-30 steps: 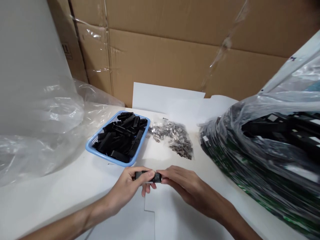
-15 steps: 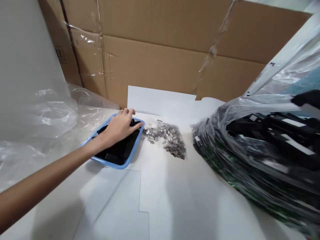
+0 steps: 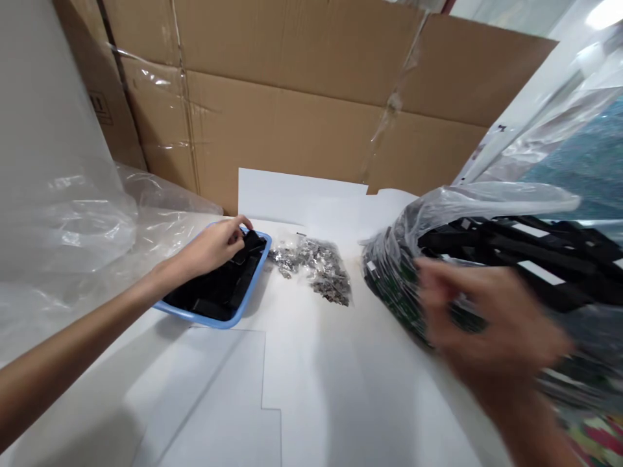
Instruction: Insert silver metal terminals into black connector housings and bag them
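Observation:
My left hand (image 3: 217, 245) is over a blue plastic basket (image 3: 233, 319) on the left of the white table. Its fingers are curled in among black plastic parts (image 3: 214, 285); whether a part is between the fingertips is hidden. My right hand (image 3: 491, 318), smeared by motion, is in front of a large clear plastic bag (image 3: 438, 201) on the right. The bag lies open and is filled with black parts (image 3: 496, 246) bearing white labels, with green pieces along its side. What the right fingers hold, if anything, does not show.
Clear bags of small metal pieces (image 3: 324, 269) lie mid-table, between basket and large bag. White sheets (image 3: 302, 198) lean at the back against a cardboard wall (image 3: 282, 123). Clear plastic film (image 3: 97, 227) hangs on the left. A thin sheet (image 3: 219, 389) lies in front.
My right hand has come into view from the right, in front of the large bag. My left hand has drawn back slightly, its fingers more curled. The view has shifted a little rightward.

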A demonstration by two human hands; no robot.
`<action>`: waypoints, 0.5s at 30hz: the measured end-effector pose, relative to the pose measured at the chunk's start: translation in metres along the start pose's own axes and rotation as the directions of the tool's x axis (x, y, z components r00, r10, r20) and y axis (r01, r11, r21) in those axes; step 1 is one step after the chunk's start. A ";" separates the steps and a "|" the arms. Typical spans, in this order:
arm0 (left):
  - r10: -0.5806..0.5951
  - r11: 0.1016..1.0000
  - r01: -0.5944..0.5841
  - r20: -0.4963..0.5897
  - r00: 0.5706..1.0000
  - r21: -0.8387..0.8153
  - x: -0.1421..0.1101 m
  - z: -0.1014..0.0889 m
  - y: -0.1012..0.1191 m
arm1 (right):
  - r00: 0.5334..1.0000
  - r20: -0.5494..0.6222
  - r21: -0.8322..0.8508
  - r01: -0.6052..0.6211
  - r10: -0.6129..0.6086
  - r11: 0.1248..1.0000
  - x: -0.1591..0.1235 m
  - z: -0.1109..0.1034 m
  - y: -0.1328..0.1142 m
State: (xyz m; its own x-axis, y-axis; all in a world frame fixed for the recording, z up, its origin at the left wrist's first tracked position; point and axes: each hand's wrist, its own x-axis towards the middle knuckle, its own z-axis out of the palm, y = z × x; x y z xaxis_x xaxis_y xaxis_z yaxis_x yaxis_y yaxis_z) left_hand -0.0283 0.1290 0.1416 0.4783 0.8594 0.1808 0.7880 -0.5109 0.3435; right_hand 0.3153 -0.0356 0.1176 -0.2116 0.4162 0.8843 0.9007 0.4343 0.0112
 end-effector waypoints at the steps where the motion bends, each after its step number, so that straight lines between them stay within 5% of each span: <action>1: 0.091 0.995 -0.089 0.048 0.995 -0.048 -0.012 0.002 0.012 | 0.997 0.059 0.058 0.039 -0.043 0.998 -0.002 0.022 -0.015; 4: 0.296 0.954 -0.284 0.178 0.938 -0.091 -0.055 0.025 0.048 | 0.919 0.386 0.272 -0.035 -0.076 0.962 -0.013 0.090 -0.043; 8: 0.242 0.930 -0.319 0.348 0.906 0.184 -0.090 0.075 0.074 | 0.824 0.563 0.212 -0.070 -0.063 0.975 -0.029 0.163 -0.042; 11: 0.150 0.938 -0.225 0.279 0.949 0.262 -0.082 0.098 0.075 | 0.802 0.598 0.144 -0.093 -0.012 0.985 -0.031 0.192 -0.036; 15: 0.076 0.936 -0.121 0.146 0.986 0.331 -0.043 0.113 0.075 | 0.786 0.618 0.109 -0.108 0.018 0.988 -0.033 0.200 -0.039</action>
State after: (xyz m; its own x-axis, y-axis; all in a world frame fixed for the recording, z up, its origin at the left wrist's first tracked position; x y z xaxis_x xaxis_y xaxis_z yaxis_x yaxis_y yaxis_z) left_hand 0.0538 0.0513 0.0554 0.5883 0.8057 0.0696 0.8079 -0.5894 -0.0059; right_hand 0.2110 0.0934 -0.0051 -0.3844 0.8290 0.4062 0.8718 0.4707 -0.1356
